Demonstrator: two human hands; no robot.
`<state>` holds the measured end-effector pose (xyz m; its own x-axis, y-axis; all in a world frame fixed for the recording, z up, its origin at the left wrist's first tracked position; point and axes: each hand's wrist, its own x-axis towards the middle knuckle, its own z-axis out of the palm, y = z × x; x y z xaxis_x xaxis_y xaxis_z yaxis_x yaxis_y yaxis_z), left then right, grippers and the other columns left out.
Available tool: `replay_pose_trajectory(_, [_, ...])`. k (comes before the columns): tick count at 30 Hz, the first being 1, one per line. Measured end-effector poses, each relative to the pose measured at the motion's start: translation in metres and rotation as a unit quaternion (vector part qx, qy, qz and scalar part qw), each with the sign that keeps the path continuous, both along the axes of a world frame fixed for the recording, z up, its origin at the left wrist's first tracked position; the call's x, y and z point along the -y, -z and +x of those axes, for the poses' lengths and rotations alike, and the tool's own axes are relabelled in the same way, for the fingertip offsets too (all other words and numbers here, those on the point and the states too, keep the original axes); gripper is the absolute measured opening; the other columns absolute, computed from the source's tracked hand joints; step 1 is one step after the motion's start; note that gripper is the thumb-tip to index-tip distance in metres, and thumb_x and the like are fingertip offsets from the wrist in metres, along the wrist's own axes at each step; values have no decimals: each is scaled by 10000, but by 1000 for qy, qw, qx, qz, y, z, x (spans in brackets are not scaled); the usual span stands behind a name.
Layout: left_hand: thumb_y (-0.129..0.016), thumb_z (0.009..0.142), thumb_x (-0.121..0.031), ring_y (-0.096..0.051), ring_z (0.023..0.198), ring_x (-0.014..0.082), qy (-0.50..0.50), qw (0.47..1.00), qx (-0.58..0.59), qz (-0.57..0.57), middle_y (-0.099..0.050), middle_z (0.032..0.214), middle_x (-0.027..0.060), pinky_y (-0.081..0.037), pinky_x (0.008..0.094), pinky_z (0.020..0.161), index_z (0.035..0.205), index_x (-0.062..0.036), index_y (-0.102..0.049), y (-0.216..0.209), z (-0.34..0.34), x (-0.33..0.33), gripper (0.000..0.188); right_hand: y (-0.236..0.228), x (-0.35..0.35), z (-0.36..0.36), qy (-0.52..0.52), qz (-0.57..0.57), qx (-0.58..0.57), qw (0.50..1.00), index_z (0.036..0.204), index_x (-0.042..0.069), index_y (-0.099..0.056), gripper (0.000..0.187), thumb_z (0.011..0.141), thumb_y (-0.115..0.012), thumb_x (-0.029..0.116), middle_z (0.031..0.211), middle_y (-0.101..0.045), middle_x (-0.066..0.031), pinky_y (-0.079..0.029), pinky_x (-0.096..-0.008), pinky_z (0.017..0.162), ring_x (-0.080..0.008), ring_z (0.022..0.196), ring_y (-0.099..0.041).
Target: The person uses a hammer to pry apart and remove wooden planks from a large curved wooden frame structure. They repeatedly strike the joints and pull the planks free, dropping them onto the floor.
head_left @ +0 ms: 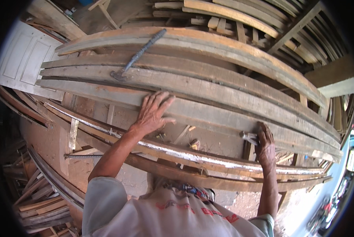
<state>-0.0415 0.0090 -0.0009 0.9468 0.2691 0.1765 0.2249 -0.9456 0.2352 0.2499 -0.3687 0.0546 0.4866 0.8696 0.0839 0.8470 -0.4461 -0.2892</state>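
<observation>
Three planks: front plank (208,112), middle plank (185,83) and rear plank (192,66) lie side by side across your view; the front one is nearest to you.
Left hand (155,108): yours rests on the front plank, left of its middle; the grip is loose, fingers a little spread, thumb apart, closed around nothing.
Right hand (266,142): yours is at the near edge of the front plank, toward its right end, fingers bent. One grey metal tool (249,137) shows beside the thumb; I cannot tell if the grip has hold of it.
Plank handling: it looks long and stiff, probably heavy, not fragile; the face seems dry and rough, so you should hardly slip. Best take both long edges, your hands well apart.
Hammer (143,51): one, its head on the middle plank, its handle across the rear plank toward the back beam (208,41), also one.
Near boards: two, a white-streaked board (177,154) and a brown board (224,183).
Door (26,59): one, white, far left.
</observation>
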Motion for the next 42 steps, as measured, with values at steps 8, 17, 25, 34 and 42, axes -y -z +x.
replay_pose_trajectory(8, [-855, 779, -396, -405, 1403, 367, -29, 998, 16, -48, -429, 1503, 149, -336, 540, 1145, 1509, -167, -471, -10, -3, 11, 856, -40, -60, 18, 104, 18, 23, 994, 1057, 35, -576, 193, 940, -704, 121, 1041, -678, -162, -541, -489, 743, -368, 906, -683])
replay_pose_trajectory(17, [-825, 828, -160, -581, 1232, 352, -145, 969, 98, -173, -623, 1297, 144, -480, 459, 1046, 1279, -50, -646, -32, -106, 66, 497, 13, -91, 34, -7, 9, 127, 992, 1539, 122, -444, 774, 901, -751, 434, 1504, -496, -212, -364, -506, 1147, -388, 1374, -478])
replay_pose_trajectory(25, [-785, 863, -214, -534, 1262, 332, -170, 972, 57, -154, -571, 1302, 125, -455, 473, 1071, 1247, -62, -655, 1, -189, 133, 433, -1, -59, -112, -70, 24, -166, 983, 1355, 18, -590, 569, 857, -801, 195, 1308, -621, -209, -479, -472, 1024, -386, 1188, -609])
replay_pose_trajectory(34, [-788, 868, -293, -495, 1307, 342, -113, 980, 13, -164, -543, 1365, 139, -394, 490, 1117, 1283, -61, -622, 25, -208, 119, 504, 35, 7, -203, 9, -22, -86, 996, 1471, -11, -469, 689, 887, -784, 177, 1415, -533, -288, -450, -511, 1095, -444, 1311, -523])
replay_pose_trajectory(42, [-805, 846, -163, -525, 1310, 346, -143, 958, 43, -246, -563, 1383, 158, -433, 461, 1110, 1350, -72, -612, 32, -211, 151, 547, 68, 77, -247, 97, -74, -135, 983, 1511, 69, -423, 721, 864, -735, 137, 1522, -444, -217, -373, -503, 1154, -426, 1400, -410])
